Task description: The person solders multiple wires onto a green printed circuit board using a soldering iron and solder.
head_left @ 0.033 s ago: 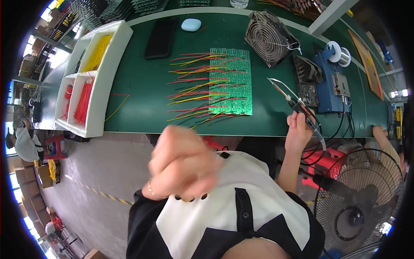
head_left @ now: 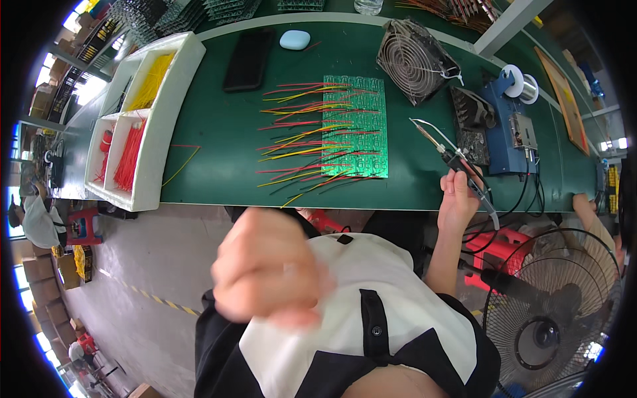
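My right hand (head_left: 458, 202) grips a soldering iron (head_left: 459, 162) near the table's front edge, its tip pointing up and left, with a thin white tube along it. My left hand (head_left: 265, 265) is raised in front of my chest, off the table. It is curled into a fist and blurred; whether anything is inside is hidden. A green circuit board panel (head_left: 365, 126) lies on the table between the hands, beyond them. Rows of red, yellow and black wires (head_left: 292, 126) stick out from its left side.
A white foam box (head_left: 149, 162) with yellow and red wires stands left. Behind lie a black phone (head_left: 249, 60) and a light blue case (head_left: 294, 40). A small metal fan (head_left: 415, 63), a solder spool (head_left: 524, 86) and a blue soldering unit (head_left: 507, 126) stand right. A large fan (head_left: 551, 318) is beside me.
My left fist has shifted slightly left and down, and is more blurred. My right hand and the soldering iron have barely moved.
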Demonstrator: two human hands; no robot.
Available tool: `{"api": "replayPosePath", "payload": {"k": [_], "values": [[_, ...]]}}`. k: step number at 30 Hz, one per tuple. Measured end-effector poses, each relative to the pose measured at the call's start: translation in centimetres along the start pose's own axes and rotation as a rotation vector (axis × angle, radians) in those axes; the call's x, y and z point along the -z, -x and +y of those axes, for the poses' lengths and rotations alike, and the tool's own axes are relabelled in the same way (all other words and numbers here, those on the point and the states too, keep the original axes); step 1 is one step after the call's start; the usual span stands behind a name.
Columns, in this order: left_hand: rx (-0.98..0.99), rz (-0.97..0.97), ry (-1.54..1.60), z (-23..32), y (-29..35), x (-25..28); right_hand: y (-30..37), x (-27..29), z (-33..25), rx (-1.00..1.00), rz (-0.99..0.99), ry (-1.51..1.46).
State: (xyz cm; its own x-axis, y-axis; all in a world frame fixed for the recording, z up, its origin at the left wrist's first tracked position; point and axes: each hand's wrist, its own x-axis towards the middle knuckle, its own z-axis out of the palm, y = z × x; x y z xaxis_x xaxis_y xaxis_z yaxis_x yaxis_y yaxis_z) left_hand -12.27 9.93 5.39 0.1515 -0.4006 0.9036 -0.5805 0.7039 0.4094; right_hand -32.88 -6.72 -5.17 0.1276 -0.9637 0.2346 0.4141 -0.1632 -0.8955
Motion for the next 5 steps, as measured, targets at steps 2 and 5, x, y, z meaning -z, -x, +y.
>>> {"api": "replayPosePath", "payload": {"k": [2, 5], "values": [[0.072, -0.045, 0.160, 2.7, -3.0, 0.2, -0.5, 0.3, 0.5, 0.014, 0.007, 0.062], [0.205, -0.163, 0.212, 5.1, -5.3, 1.3, -1.0, 0.7, 0.7, -0.007, 0.029, -0.036]]}}
